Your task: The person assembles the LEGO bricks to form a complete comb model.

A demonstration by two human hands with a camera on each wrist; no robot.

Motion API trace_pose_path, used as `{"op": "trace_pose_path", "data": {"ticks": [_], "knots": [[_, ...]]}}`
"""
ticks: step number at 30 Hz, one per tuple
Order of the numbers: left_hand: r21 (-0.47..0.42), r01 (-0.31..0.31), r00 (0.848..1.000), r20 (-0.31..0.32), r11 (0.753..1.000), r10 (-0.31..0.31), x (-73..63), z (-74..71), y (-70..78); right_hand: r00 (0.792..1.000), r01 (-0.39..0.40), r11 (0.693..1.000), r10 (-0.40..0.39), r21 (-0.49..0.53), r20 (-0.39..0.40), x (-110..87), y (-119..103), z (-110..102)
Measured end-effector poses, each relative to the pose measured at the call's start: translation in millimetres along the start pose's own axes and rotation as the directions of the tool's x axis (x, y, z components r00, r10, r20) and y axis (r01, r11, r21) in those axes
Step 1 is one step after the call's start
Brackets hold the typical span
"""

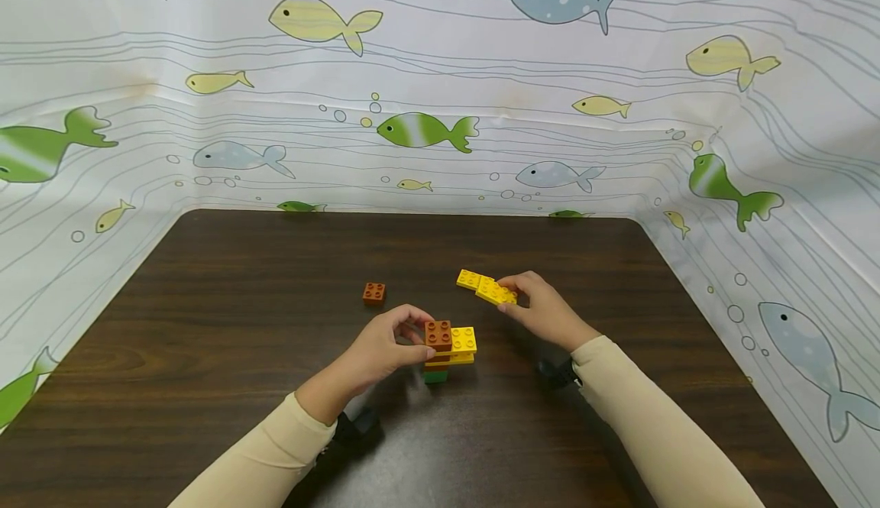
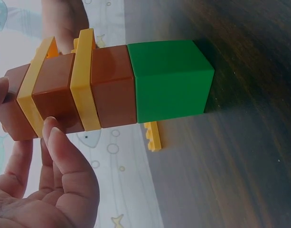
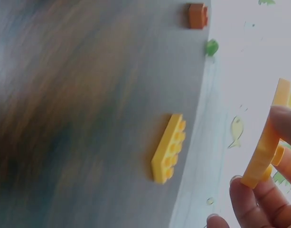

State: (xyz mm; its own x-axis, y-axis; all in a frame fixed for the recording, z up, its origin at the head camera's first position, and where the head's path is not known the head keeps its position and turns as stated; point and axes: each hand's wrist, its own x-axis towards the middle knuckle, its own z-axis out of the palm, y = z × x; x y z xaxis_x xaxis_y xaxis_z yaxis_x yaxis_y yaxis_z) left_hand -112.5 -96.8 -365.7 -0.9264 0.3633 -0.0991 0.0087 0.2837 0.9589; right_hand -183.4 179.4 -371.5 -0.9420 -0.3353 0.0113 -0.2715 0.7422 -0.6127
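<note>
A tower of toy building bricks [image 1: 438,336] stands on the table in front of me, a green brick [image 2: 171,80] at its base and brown bricks alternating with yellow plates above. The yellow plates jut out to the right. My left hand [image 1: 378,351] grips the tower's upper part from the left, thumb at the front. Between its thumb and fingers, my right hand [image 1: 546,311] pinches a yellow plate [image 3: 264,142], raised above the table with its studs showing. Beyond it a second yellow plate [image 3: 166,149] lies on the table, partly overlapped in the head view.
A loose brown brick [image 1: 374,292] sits studs up, left of the yellow plates and behind my left hand. The dark wood-grain table [image 1: 241,302] ends at a fish-patterned white sheet [image 1: 440,57] at the back and sides.
</note>
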Motion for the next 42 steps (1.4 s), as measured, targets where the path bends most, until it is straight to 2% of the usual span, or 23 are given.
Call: {"op": "trace_pose_path", "data": {"ticks": [11, 19, 26, 30, 42], "knots": [[-0.002, 0.006, 1.000, -0.005, 1.000, -0.006, 0.7, -0.6, -0.3, 0.986, 0.165, 0.986, -0.165, 0.022, 0.005, -12.5, -26.7, -0.6], [-0.002, 0.007, 1.000, -0.001, 1.000, -0.007, 0.2, -0.6, 1.9, 0.963, 0.270, 0.962, -0.270, -0.027, 0.010, -22.9, -43.7, -6.3], [0.003, 0.019, 1.000, -0.011, 1.000, -0.019, 0.8, -0.1, 1.9, 0.939, 0.343, 0.939, -0.342, -0.018, 0.025, -29.5, -53.5, -10.2], [0.007, 0.022, 1.000, -0.013, 1.000, -0.021, 1.1, -0.1, 1.7, 0.932, 0.361, 0.932, -0.360, -0.028, 0.039, -33.1, -58.6, -10.7], [0.002, 0.025, 1.000, -0.008, 1.000, -0.025, 1.0, -0.5, 3.7, 0.928, 0.366, 0.930, -0.363, -0.030, 0.081, -36.8, -69.3, -7.2]]}}
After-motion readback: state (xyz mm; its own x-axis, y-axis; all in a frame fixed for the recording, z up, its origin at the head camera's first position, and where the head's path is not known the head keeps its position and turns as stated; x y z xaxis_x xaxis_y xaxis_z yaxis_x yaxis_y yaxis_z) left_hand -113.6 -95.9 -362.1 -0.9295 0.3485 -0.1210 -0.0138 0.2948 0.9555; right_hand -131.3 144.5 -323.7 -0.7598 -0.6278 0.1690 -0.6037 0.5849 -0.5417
